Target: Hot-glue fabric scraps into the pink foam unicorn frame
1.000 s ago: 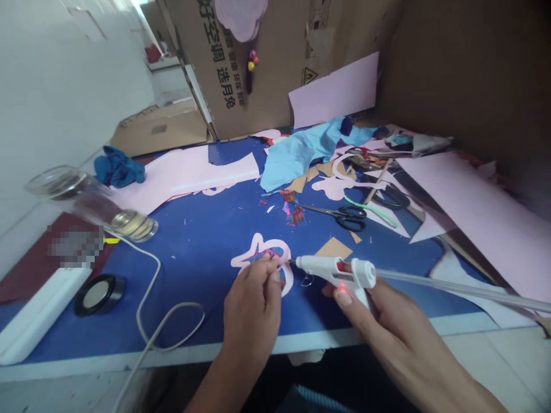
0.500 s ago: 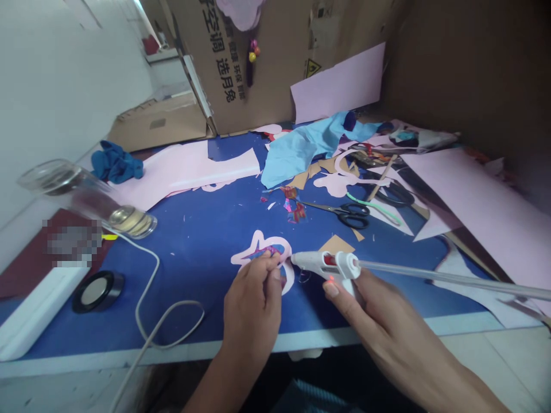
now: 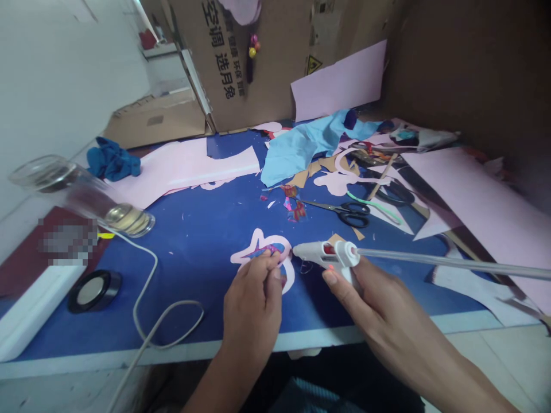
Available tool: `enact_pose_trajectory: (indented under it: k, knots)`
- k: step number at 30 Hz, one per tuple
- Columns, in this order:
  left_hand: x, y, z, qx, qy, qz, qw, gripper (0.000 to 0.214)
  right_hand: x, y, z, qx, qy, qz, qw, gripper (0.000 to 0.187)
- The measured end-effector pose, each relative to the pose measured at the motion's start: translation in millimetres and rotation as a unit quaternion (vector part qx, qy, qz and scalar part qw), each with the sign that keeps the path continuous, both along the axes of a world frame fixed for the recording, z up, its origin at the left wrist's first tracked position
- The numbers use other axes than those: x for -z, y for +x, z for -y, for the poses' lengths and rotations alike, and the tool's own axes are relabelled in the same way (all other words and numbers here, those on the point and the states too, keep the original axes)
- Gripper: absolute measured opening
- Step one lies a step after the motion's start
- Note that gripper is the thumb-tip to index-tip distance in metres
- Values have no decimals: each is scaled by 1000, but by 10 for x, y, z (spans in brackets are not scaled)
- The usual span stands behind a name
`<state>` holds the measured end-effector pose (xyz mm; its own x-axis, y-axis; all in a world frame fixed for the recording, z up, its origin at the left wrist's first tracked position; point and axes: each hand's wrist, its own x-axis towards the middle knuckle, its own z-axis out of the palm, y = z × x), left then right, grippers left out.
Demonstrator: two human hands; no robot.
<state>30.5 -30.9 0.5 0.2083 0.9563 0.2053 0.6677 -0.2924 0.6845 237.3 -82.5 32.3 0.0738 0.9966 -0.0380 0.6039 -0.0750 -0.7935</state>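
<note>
Left hand pinches a pink cutout, right hand aims a glue gun.

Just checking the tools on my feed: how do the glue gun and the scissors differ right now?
The hot glue gun is white, with a long clear glue stick running out the back; the scissors have black loop handles and slim metal blades. The glue gun is held up in the right hand, its nozzle at the pink cut-out, while the scissors lie flat on the blue mat, untouched. Both point toward the left of the view.
</note>
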Motion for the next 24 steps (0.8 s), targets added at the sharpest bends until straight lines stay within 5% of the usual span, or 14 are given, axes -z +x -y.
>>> enact_pose_trajectory:
  k: [24]
  knots:
    - [7, 1, 3, -1, -11, 5, 1000, 24, -15, 7, 26, -15, -6, -16, 1000, 36]
